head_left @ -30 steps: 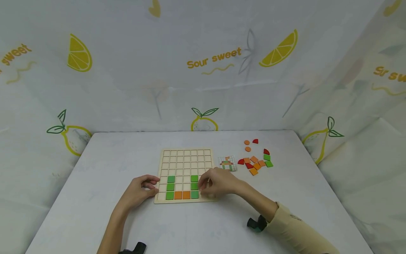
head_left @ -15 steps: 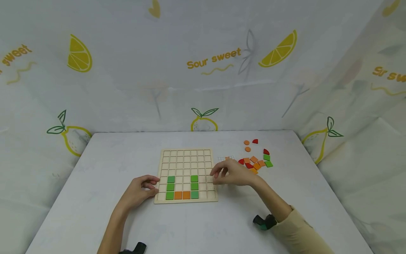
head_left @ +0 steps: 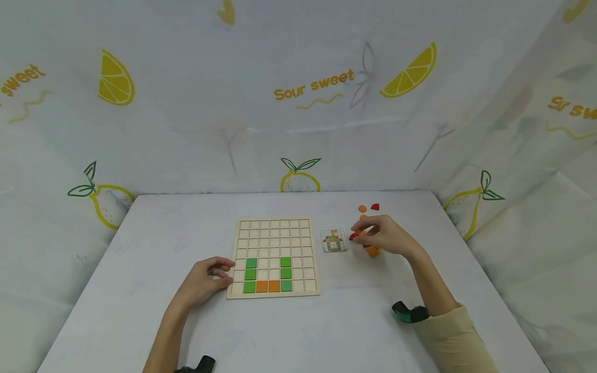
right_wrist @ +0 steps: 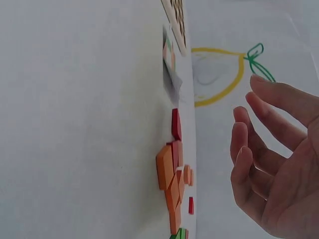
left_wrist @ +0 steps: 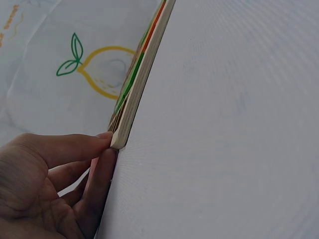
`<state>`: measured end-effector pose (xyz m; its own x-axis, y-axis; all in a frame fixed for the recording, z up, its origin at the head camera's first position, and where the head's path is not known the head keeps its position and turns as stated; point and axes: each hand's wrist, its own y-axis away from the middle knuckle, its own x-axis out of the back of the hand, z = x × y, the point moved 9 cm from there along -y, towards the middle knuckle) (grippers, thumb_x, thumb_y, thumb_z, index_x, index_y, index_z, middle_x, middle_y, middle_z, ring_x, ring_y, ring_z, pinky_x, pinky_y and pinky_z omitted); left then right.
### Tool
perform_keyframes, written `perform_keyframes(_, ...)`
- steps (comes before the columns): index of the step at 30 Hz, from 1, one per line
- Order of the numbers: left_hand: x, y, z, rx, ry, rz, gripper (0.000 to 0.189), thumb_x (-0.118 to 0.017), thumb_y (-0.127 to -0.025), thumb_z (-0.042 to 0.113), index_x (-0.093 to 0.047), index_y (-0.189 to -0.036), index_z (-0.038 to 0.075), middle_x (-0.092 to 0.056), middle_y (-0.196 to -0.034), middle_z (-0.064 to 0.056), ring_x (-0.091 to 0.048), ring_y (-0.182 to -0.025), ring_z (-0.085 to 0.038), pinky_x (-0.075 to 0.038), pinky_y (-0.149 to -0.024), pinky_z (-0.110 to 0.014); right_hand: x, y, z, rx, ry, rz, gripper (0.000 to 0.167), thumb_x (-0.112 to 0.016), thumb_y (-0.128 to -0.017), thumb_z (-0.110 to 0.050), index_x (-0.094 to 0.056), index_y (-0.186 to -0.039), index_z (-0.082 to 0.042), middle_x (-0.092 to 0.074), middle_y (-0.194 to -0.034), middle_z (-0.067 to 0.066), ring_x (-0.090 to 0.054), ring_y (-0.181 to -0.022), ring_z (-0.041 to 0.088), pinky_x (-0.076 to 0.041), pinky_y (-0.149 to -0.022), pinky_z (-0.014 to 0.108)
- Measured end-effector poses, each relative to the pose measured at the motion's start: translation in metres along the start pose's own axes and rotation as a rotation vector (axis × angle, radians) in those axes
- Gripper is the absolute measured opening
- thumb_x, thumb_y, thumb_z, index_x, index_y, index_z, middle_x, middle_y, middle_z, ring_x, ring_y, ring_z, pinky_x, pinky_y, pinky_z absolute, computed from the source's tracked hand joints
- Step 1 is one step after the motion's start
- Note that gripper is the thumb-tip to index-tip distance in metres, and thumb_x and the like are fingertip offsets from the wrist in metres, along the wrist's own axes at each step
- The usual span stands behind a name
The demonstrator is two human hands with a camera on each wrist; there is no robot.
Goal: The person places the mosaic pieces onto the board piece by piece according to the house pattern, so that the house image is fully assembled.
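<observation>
My left hand (head_left: 203, 275) rests at the left edge of a wooden grid board (head_left: 275, 239), thumb and index fingertip touching its side. In the left wrist view those fingertips (left_wrist: 106, 144) meet the board's corner. Green square tiles (head_left: 250, 274) fill part of two columns on the board, joined by orange tiles (head_left: 268, 286) along the bottom row. My right hand (head_left: 384, 235) hovers over the loose pieces, fingers loosely bent and holding nothing. Below its fingertips in the head view lies a red piece (head_left: 353, 237). The right wrist view shows orange tiles (right_wrist: 165, 168) bunched together; the hand hides several pieces from the head camera.
A picture card (head_left: 333, 240) with a grid pattern lies between the board and the loose pieces. Farther back are an orange disc (head_left: 362, 209) and a red quarter-round piece (head_left: 375, 206). A white table (head_left: 280, 331) meets a lemon-printed cloth behind.
My right hand has left the board's right side and moved right and away over the loose pieces, uncovering the card. The left hand and the tiles on the board stay put.
</observation>
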<state>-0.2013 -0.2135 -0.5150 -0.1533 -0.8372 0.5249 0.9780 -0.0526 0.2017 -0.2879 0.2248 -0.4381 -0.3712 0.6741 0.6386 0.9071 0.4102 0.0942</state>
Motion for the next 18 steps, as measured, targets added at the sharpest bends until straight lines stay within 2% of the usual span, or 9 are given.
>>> perform_keyframes(8,0.000,0.000,0.001,0.001,0.000,-0.001,0.039,-0.084,-0.089,0.007,-0.074,-0.126,0.003,-0.074,-0.111,-0.010,-0.064,-0.092,-0.015,-0.049,-0.080,-0.022,0.025,0.000,0.047,-0.112,0.057,0.071,0.035,-0.076,-0.101,-0.019,-0.073,-0.129,0.002,-0.073,-0.127,0.025,-0.069,-0.094,0.027,-0.062,-0.078,0.033)
perform_keyframes(14,0.000,0.000,0.001,0.001,0.001,-0.003,0.039,-0.084,-0.088,0.006,-0.074,-0.125,0.003,-0.074,-0.111,-0.010,-0.065,-0.092,-0.015,-0.049,-0.081,-0.022,0.029,-0.006,0.076,-0.202,0.056,0.102,0.037,-0.077,-0.101,-0.022,-0.073,-0.130,0.001,-0.072,-0.126,0.024,-0.064,-0.096,0.027,-0.057,-0.075,0.028)
perform_keyframes(18,0.000,0.000,0.001,0.001,0.003,-0.001,0.038,-0.084,-0.088,0.006,-0.074,-0.125,0.003,-0.074,-0.112,-0.010,-0.065,-0.092,-0.015,-0.050,-0.080,-0.021,0.028,-0.007,0.085,-0.231,0.087,0.125,0.039,-0.079,-0.100,-0.025,-0.074,-0.127,0.002,-0.074,-0.118,0.021,-0.059,-0.104,0.028,-0.052,-0.083,0.029)
